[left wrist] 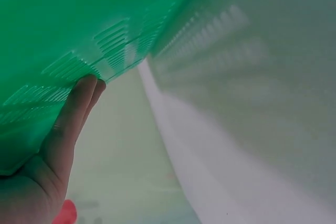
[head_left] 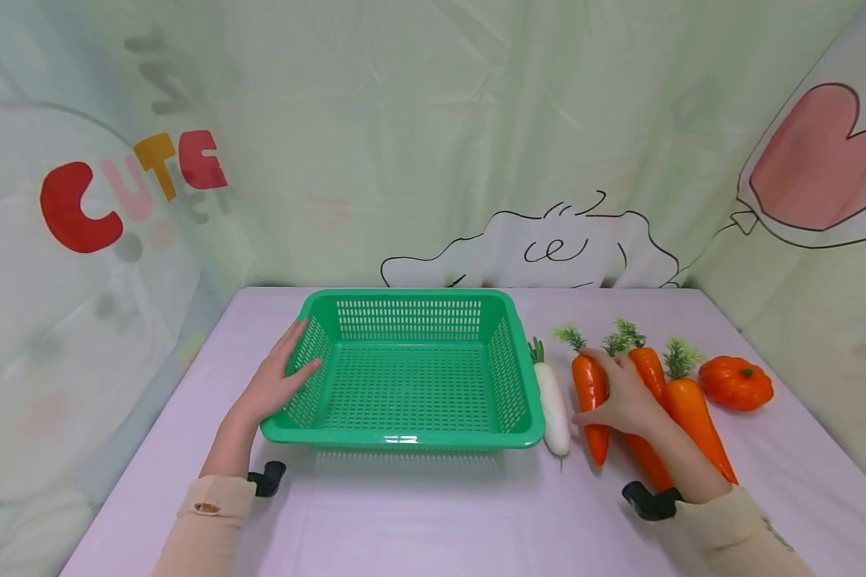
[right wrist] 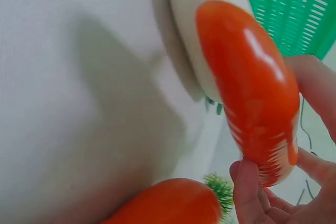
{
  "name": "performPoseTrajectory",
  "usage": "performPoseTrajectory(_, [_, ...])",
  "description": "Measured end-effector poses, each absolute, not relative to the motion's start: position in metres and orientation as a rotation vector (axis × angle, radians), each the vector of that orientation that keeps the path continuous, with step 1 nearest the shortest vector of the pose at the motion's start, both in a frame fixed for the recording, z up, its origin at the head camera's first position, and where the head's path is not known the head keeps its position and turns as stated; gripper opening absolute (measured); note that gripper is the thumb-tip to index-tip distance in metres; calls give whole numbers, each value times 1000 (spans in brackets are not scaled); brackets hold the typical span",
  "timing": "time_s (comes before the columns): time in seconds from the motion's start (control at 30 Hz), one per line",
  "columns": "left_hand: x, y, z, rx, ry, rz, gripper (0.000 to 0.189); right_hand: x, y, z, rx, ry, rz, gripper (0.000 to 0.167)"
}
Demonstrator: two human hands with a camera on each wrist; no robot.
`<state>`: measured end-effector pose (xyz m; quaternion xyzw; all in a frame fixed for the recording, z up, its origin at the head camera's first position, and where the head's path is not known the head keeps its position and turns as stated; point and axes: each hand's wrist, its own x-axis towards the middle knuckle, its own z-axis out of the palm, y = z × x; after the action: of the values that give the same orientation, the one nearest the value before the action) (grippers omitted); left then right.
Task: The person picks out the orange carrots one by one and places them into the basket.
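A green plastic basket (head_left: 404, 393) with slotted walls stands on the table, nothing inside it. My left hand (head_left: 277, 381) holds its left side, thumb over the rim; in the left wrist view the straight fingers (left wrist: 79, 108) lie against the outer wall. To the right of the basket, my right hand (head_left: 624, 393) grips an orange carrot (head_left: 590, 385) with a leafy green top. In the right wrist view the carrot (right wrist: 252, 87) sits between thumb and fingers, beside a white radish (right wrist: 191, 35).
The white radish (head_left: 552, 409) lies along the basket's right side. Two more carrots, one partly under my right arm (head_left: 648, 369) and another (head_left: 696, 417), lie to the right. Beyond them is an orange pumpkin (head_left: 736, 383). A printed curtain (head_left: 375, 144) hangs behind the table.
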<state>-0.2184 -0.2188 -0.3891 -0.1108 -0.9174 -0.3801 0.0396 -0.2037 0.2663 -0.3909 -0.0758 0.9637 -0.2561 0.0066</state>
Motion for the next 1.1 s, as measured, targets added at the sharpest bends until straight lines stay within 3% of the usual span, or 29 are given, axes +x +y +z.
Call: performPoseTrajectory(1.1, [-213, -219, -386, -313, -2795, -1241, 69, -185, 250, -343, -353, 3074, -1052, 97])
